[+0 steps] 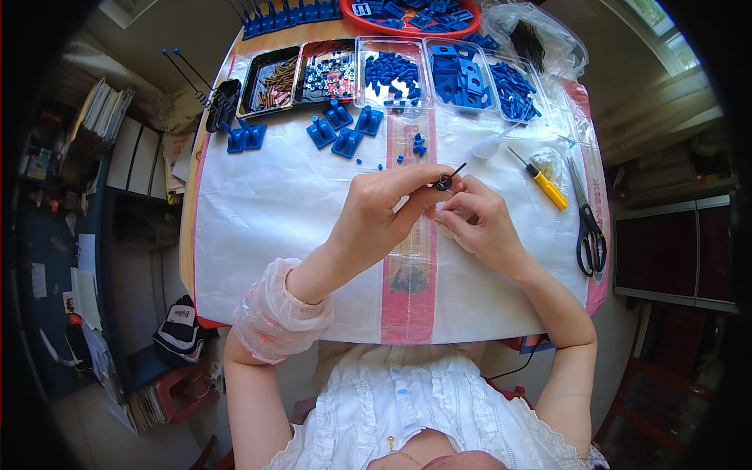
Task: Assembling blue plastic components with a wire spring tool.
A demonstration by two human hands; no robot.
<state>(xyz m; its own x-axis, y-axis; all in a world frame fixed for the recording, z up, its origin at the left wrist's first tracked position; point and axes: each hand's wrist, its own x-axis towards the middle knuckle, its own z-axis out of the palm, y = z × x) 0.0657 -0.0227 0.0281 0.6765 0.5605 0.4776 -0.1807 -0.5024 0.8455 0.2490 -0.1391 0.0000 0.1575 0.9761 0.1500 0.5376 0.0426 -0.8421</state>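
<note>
My left hand (384, 205) is closed above the middle of the table, thumb and forefinger pinching a small black coiled spring (444, 182). From the coil a thin straight black end points up and to the right. Just beside it, my right hand (484, 223) has its thumb and fingertips drawn together; a pale bit shows at them, too small to name. Beyond the hands lie a few small blue plastic pieces (420, 145). Farther left stand several blue brackets with square bases (347, 142).
Along the back are trays of brass-coloured pins (276, 82), small metal parts (327, 70), blue pegs (392, 72), blue plates (458, 74) and blue slim parts (513, 90). A red basin (348, 14) stands behind. At right lie a yellow-handled screwdriver (548, 190) and black-handled scissors (591, 243).
</note>
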